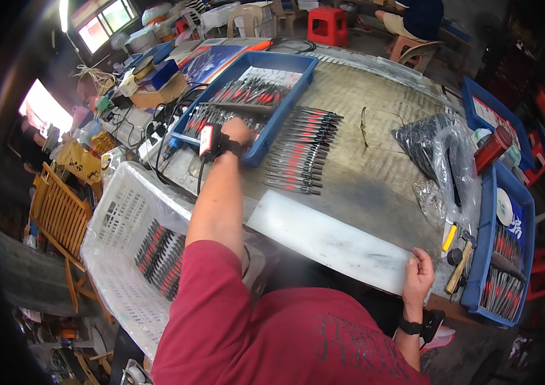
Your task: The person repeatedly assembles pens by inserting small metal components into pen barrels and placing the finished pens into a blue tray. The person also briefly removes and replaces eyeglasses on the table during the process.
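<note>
Clock face laid over the whole view, twelve at the top. Left hand [237,131] at eleven o'clock, reaching into a blue tray [285,108] of what look like red-and-black pens [253,91]; fingertips hidden behind the knuckles, so cannot tell how far it is open or whether it has hold of one. Right hand [419,276] at four, fingers loosely bent at the far end of a white board [333,239] along the near table [381,192] edge; it appears to touch the board, but whether it pinches it, cannot tell. A row of pens [298,151] lies side by side just off centre toward one o'clock, roughly parallel, tips pointing the same general way. The crate [111,215] at nine, lined with clear plastic, holds neat stacks. Progress, by my reading: part-way; the row looks set out, the stacks in the crate look finished with, and plenty remains in the tray in two heaps. A second blue tray [481,253] at three to four holds more of the same, no hand near enough to work it. Glasses [363,128] at two, a plastic bag [458,154] at three.
</note>
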Action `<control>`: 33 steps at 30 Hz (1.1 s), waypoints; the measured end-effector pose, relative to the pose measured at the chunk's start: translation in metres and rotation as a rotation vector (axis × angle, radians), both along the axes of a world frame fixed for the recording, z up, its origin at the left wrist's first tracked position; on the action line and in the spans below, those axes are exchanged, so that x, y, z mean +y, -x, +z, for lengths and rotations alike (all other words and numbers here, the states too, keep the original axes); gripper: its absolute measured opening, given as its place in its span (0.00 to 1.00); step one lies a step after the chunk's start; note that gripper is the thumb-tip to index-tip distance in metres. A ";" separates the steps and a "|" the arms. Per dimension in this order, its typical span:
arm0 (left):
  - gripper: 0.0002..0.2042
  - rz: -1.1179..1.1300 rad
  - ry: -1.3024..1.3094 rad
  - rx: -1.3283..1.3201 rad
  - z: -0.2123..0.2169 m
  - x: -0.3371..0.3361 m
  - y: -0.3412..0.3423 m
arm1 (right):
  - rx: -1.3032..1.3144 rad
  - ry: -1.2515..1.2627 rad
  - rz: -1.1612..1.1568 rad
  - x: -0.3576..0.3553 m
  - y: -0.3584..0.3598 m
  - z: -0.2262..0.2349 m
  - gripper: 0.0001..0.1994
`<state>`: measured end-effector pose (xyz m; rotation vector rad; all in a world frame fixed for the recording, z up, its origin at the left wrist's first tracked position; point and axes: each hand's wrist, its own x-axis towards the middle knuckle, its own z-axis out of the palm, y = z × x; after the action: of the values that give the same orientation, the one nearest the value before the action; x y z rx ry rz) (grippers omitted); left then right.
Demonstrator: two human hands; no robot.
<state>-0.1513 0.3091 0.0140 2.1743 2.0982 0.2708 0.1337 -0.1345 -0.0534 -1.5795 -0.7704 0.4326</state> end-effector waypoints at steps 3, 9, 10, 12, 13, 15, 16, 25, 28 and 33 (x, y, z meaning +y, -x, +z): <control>0.13 0.151 -0.210 -0.175 -0.001 0.006 0.005 | 0.049 0.014 -0.004 0.001 -0.001 0.000 0.12; 0.13 0.065 -0.507 -0.664 0.035 0.006 -0.014 | -0.006 0.011 0.001 0.003 0.005 0.007 0.11; 0.11 -0.048 -0.436 -0.828 0.046 0.000 -0.025 | -0.008 0.018 0.007 0.003 0.006 0.009 0.11; 0.08 -0.254 -0.189 -1.115 0.070 -0.017 -0.055 | -0.025 0.012 0.005 0.004 0.006 0.012 0.11; 0.07 -0.404 -0.137 -1.163 0.081 -0.030 -0.074 | -0.042 0.052 -0.001 0.004 0.006 0.014 0.11; 0.05 -0.549 0.122 -1.319 0.092 -0.065 -0.112 | -0.045 0.090 -0.001 0.005 0.006 0.017 0.11; 0.06 -0.560 0.220 -1.317 0.094 -0.086 -0.130 | 0.062 0.051 -0.004 0.007 0.007 0.018 0.10; 0.07 -0.726 0.902 -1.532 0.036 -0.253 -0.193 | 0.192 -0.084 0.086 0.004 0.012 0.051 0.12; 0.07 -0.594 0.984 -1.533 0.017 -0.280 -0.191 | 0.265 -0.074 0.161 -0.001 0.016 0.056 0.12; 0.09 -0.652 0.975 -1.530 0.008 -0.296 -0.183 | 0.292 -0.046 0.154 0.003 0.021 0.061 0.08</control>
<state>0.0320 0.0130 0.0216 1.1134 0.4220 0.4613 0.1128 -0.1317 0.0072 -1.3801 -0.6728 0.7344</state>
